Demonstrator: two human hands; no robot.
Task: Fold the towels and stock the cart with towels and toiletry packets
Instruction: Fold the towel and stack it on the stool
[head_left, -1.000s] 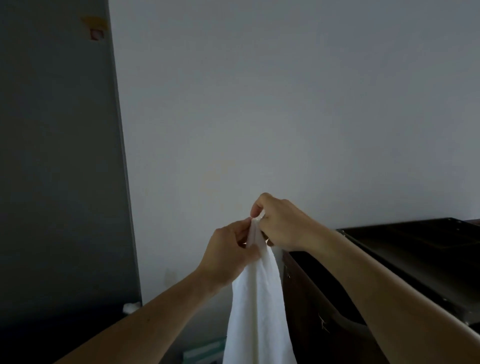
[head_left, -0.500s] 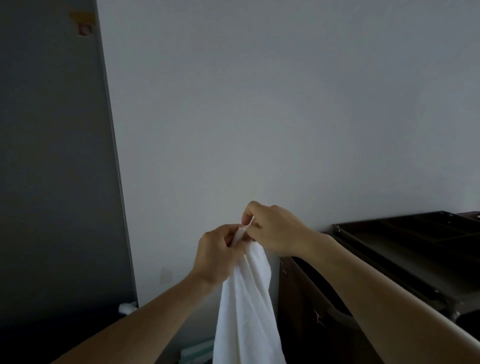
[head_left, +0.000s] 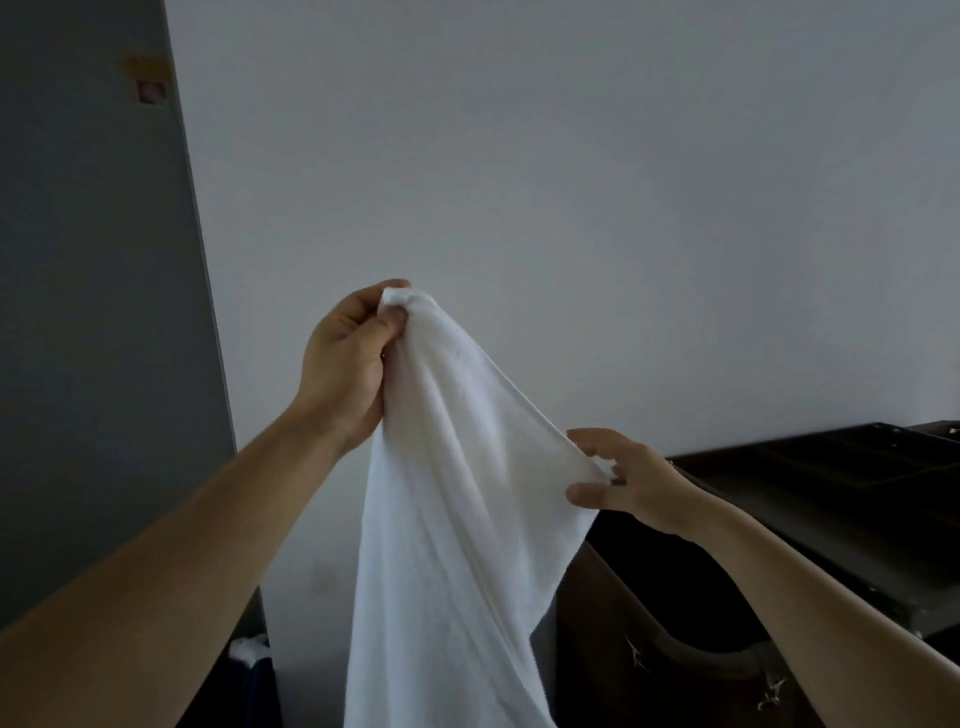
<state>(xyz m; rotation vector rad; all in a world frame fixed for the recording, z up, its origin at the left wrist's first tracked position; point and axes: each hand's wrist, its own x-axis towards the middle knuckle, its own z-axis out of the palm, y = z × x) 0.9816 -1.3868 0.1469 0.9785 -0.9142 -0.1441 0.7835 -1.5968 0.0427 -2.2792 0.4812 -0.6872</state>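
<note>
One white towel (head_left: 452, 493), hanging in the air in front of the wall, just left of the dark cart (head_left: 810, 499). I am seeing the left hand (head_left: 345, 364) pinching a top corner tightly, raised so the cloth is dropping free. The right hand (head_left: 628, 483), fingers half-open, is lightly nipping the taut top edge lower down, probably seeking the second corner for folding.

Dim and cool throughout, softly and evenly lit. Brightest on the white towel (head_left: 457, 519), with gentle grey shading in its folds. Dull grey across the wall (head_left: 571, 208), a little darker toward the top. Nearly black over the cart (head_left: 831, 519) at lower right, detail mostly lost. Slightly smeared at the right hand (head_left: 628, 483). Bent by the wide lens along the grey panel (head_left: 78, 312) edge.
</note>
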